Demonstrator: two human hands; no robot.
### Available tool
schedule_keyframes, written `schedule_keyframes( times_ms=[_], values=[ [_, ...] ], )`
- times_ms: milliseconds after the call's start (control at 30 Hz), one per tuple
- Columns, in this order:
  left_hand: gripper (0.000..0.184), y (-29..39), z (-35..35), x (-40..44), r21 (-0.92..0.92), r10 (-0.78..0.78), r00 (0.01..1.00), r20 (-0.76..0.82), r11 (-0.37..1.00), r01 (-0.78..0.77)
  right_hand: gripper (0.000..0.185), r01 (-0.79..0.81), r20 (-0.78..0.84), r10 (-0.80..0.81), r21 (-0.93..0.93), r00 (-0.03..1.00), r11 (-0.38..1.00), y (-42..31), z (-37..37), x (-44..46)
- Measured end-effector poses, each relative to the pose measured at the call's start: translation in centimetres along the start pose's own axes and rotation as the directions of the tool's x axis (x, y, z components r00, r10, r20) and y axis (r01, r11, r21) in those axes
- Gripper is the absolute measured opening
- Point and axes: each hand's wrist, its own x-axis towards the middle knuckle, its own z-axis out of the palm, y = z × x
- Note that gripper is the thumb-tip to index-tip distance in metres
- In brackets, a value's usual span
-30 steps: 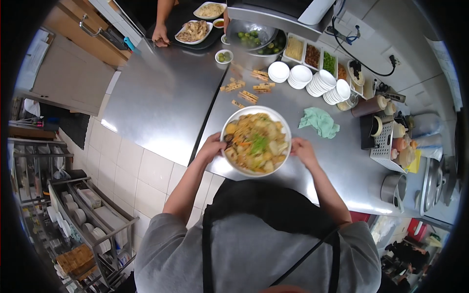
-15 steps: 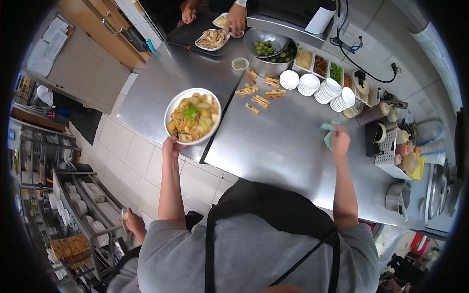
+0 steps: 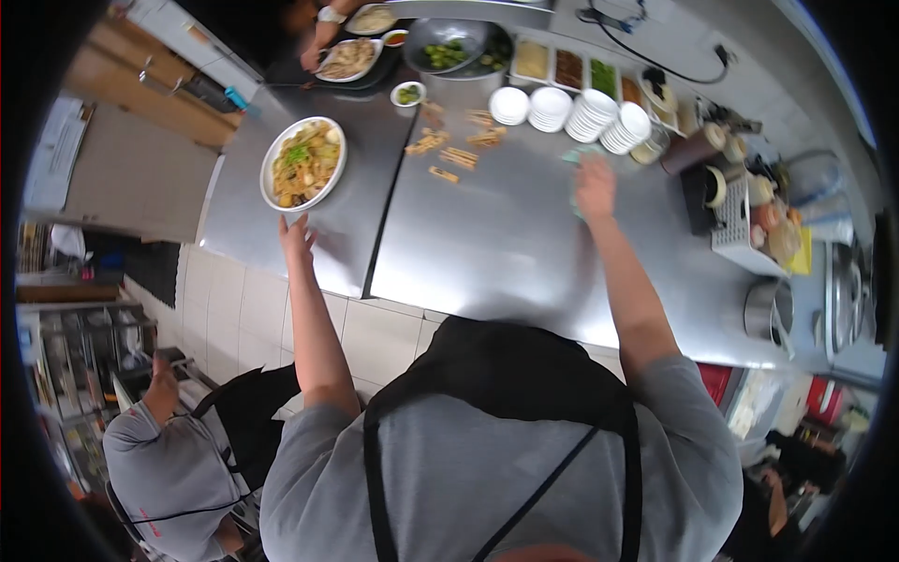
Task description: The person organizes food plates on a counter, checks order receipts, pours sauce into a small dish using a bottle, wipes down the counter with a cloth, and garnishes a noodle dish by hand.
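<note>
A white bowl (image 3: 268,184) of noodles topped with chopped greens sits on the left steel counter. Just below its near rim is my left hand (image 3: 297,241), fingers apart and holding nothing. Over on the right counter, my right hand (image 3: 596,190) is closed on a pale green cloth (image 3: 584,152), most of which its fingers cover. That hand is close to the stacks of small white dishes (image 3: 588,118). Several wooden clothespins (image 3: 460,157) lie in a loose group between the bowl and the cloth.
Metal bowls of green citrus (image 3: 449,51) and topping containers (image 3: 568,70) line the back. A white basket of bottles (image 3: 735,220) and a pot (image 3: 768,307) stand right. A co-worker's hand (image 3: 314,58) is near a plate of food (image 3: 350,58); another person (image 3: 183,459) is lower left.
The bowl has moved up the left counter, and my left hand has let go of it. My right hand has carried the cloth toward the dish stacks. Another person has come into view lower left.
</note>
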Motion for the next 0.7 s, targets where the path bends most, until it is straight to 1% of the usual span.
schedule_keyframes(
  times_ms=[33,100,133,167,200,233,267,300,333,367,400,433,467,500,533,567,600,633,667,700],
  values=[
    [0.076,-0.2,0.0,-0.7,0.001,0.009,0.999,0.043,1.000,-0.009,0.039,0.134,-0.003,-0.134,0.064,0.991,0.989,-1.2,0.2,0.2],
    [0.074,-0.4,-0.1,-1.2,0.019,0.035,0.997,0.062,0.999,-0.037,0.036,0.283,-0.067,-0.284,-0.020,0.956,0.959,-5.2,-0.3,-1.7],
    [0.072,-0.4,-0.1,-1.4,0.020,0.063,0.996,0.058,0.998,-0.065,0.036,0.273,-0.071,-0.274,-0.026,0.959,0.962,-7.5,-0.8,-3.2],
    [0.065,0.5,0.4,-2.3,0.025,0.074,0.996,0.040,0.997,-0.075,0.037,0.285,0.022,-0.287,0.055,0.958,0.957,-9.8,-1.5,-5.3],
    [0.065,1.4,1.1,-3.1,0.024,0.079,0.996,0.047,0.996,-0.080,0.038,0.288,0.114,-0.304,0.138,0.946,0.948,-12.3,-2.2,-7.2],
    [0.062,2.3,1.9,-3.9,0.020,0.131,0.989,0.072,0.991,-0.133,0.039,0.358,0.197,-0.445,0.360,0.873,0.861,-14.8,-2.8,-8.5],
    [0.060,3.2,2.8,-4.8,0.014,0.183,0.978,0.097,0.983,-0.186,0.039,0.374,0.165,-0.510,0.501,0.844,0.780,-18.1,-4.9,-9.6],
    [0.054,4.1,4.0,-5.7,-0.030,0.201,0.968,0.150,0.980,-0.199,0.041,0.399,0.157,-0.621,0.641,0.768,0.656,-20.6,-6.5,-10.2],
    [0.054,5.0,5.4,-6.8,-0.032,0.207,0.966,0.155,0.978,-0.204,0.038,0.305,0.179,-0.720,0.818,0.671,0.488,-22.9,-6.4,-10.9],
    [0.052,5.9,6.9,-7.9,-0.024,0.233,0.945,0.229,0.972,-0.233,0.035,0.370,-0.045,-0.780,0.897,0.624,0.244,-24.9,-5.4,-12.4],
    [0.050,6.5,7.8,-8.6,-0.018,0.256,0.918,0.303,0.964,-0.264,0.033,0.421,-0.273,-0.778,0.907,0.565,-0.013,-26.2,-4.6,-13.7],
    [0.044,6.4,8.3,-8.1,-0.007,0.276,0.894,0.353,0.956,-0.293,0.034,0.194,-0.088,-0.826,0.981,0.556,0.026,-26.8,-6.1,-13.6],
    [0.044,6.6,8.1,-8.0,-0.016,0.286,0.886,0.364,0.953,-0.301,0.036,-0.039,0.094,-0.859,0.996,0.504,0.086,-26.8,-7.5,-13.1],
    [0.043,6.7,7.3,-8.2,-0.009,0.300,0.880,0.368,0.948,-0.319,0.035,-0.179,0.142,-0.783,0.983,0.606,0.040,-25.9,-6.8,-12.8],
    [0.041,7.1,6.6,-8.1,-0.018,0.327,0.870,0.369,0.938,-0.346,0.032,-0.271,0.239,-0.674,0.961,0.699,0.060,-23.7,-8.2,-11.2],
    [0.040,7.1,5.3,-7.5,0.010,0.310,0.884,0.349,0.942,-0.334,0.030,-0.293,0.276,-0.556,0.954,0.784,0.060,-20.7,-7.8,-9.9],
    [0.039,6.7,3.9,-7.4,0.034,0.295,0.899,0.324,0.946,-0.322,0.029,-0.440,0.405,-0.406,0.898,0.819,0.009,-16.9,-8.2,-8.3],
    [0.039,6.8,2.8,-8.3,0.098,0.276,0.920,0.277,0.945,-0.313,0.025,-0.509,0.473,-0.203,0.835,0.858,-0.209,-13.1,-9.9,-6.8],
    [0.038,5.9,1.4,-7.8,0.101,0.268,0.927,0.262,0.948,-0.302,0.023,-0.443,0.431,0.110,0.887,0.896,0.129,-8.5,-10.9,-5.3],
    [0.037,5.0,0.1,-7.3,0.115,0.249,0.937,0.245,0.952,-0.283,0.023,-0.314,0.322,0.315,0.946,0.893,-0.075,-3.3,-9.1,-4.8]
  ],
)
